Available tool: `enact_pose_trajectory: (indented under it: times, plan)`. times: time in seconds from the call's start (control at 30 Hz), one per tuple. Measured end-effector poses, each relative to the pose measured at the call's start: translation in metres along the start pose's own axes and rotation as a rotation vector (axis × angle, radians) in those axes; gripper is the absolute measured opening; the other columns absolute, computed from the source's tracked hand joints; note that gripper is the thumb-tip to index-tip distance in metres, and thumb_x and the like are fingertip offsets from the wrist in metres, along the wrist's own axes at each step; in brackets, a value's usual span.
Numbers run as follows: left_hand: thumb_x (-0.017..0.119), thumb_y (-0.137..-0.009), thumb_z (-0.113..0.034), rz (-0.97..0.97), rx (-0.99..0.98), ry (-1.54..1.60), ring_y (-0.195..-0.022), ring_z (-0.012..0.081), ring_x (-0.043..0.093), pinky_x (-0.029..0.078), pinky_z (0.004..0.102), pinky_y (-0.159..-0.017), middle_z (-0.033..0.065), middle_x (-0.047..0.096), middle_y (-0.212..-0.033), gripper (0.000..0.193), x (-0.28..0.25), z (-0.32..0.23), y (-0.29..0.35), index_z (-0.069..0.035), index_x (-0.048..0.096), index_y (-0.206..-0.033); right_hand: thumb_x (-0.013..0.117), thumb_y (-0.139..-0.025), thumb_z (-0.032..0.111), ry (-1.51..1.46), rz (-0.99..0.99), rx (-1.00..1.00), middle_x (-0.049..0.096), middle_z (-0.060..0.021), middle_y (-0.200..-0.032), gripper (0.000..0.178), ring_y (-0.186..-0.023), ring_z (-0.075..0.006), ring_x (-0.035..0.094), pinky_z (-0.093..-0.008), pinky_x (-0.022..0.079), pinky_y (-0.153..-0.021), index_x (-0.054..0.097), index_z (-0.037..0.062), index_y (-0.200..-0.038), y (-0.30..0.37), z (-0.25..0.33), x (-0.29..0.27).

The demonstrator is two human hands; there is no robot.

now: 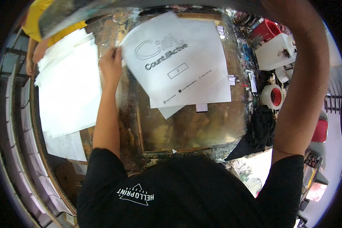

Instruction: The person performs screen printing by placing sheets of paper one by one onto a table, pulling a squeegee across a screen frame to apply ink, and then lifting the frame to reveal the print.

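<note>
My left hand [112, 64] is closed on the left edge of a sheet of paper [167, 60] printed with black lettering and a small outlined box. This sheet lies tilted and partly lifted over another white sheet [216, 91], whose right side and lower edge show. Both are above a stained work board [193, 129] on the table. Small white tabs [201, 107] stick out around the lower sheet. My right forearm [302, 87] reaches up along the right side and passes the top edge, with its hand out of the picture.
Left of my arm lies a stack of white paper [70, 87]. Another person's hand [39, 53] and yellow clothing [34, 19] are beyond it. At right stand a tape roll [273, 96], a white container [275, 52], a red tub [268, 29] and black cloth [260, 129]. A blurred grey panel [76, 15] crosses the top.
</note>
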State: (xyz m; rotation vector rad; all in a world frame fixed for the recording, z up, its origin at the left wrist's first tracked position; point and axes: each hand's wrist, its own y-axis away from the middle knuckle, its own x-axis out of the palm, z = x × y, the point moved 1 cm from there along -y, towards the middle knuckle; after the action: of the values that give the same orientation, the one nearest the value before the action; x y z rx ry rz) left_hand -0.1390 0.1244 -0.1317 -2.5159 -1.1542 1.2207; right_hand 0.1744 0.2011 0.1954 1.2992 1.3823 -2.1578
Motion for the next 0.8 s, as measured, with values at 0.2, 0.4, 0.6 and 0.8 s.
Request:
enact_pose_trajectory:
  times: [0.2,0.4,0.6,0.8]
  plan:
    - [0.071,-0.104,-0.022,-0.373,-0.158,0.03,-0.063,0.0109,0.062,0.051,0.0277,-0.059,0.0092,0.073,-0.075,0.029,-0.123,0.073,0.069,0.006,0.075,-0.097,0.049,-0.106,0.063,0.05,-0.013,0.029,0.064,-0.0025,-0.063,0.066,-0.054,-0.0121,0.057,-0.0287,0.043,-0.046,0.069,0.0053,-0.081,0.019,-0.002,0.004]
    - [0.068,-0.106,-0.023,-0.568,-0.444,-0.161,-0.059,0.0198,0.066,0.055,0.0363,-0.063,0.0102,0.073,-0.072,0.031,-0.2,0.126,0.041,0.006,0.074,-0.097,0.053,-0.105,0.057,0.175,-0.05,-0.053,0.073,-0.028,-0.104,0.059,-0.101,-0.0491,0.07,-0.0514,0.053,-0.087,0.071,0.0048,-0.126,0.024,-0.026,0.017]
    - [0.076,-0.097,-0.055,-0.104,-0.06,-0.552,-0.133,0.0346,0.062,0.048,0.0488,-0.113,0.0205,0.063,-0.147,0.077,-0.21,0.103,0.129,-0.002,0.06,-0.15,0.061,-0.102,0.051,0.204,-0.058,-0.099,0.072,-0.0286,-0.104,0.053,-0.102,-0.0499,0.069,-0.0517,0.053,-0.087,0.07,0.0032,-0.125,0.046,-0.02,0.018]
    - [0.055,-0.073,-0.101,0.595,0.249,-0.791,-0.166,0.0382,0.011,0.004,0.0604,-0.134,0.0095,0.017,-0.18,0.128,-0.166,0.057,0.187,-0.024,0.029,-0.172,0.062,-0.101,0.048,0.183,-0.093,-0.046,0.073,-0.0283,-0.105,0.051,-0.101,-0.0461,0.071,-0.0532,0.053,-0.088,0.071,0.0023,-0.123,0.031,-0.014,0.018]
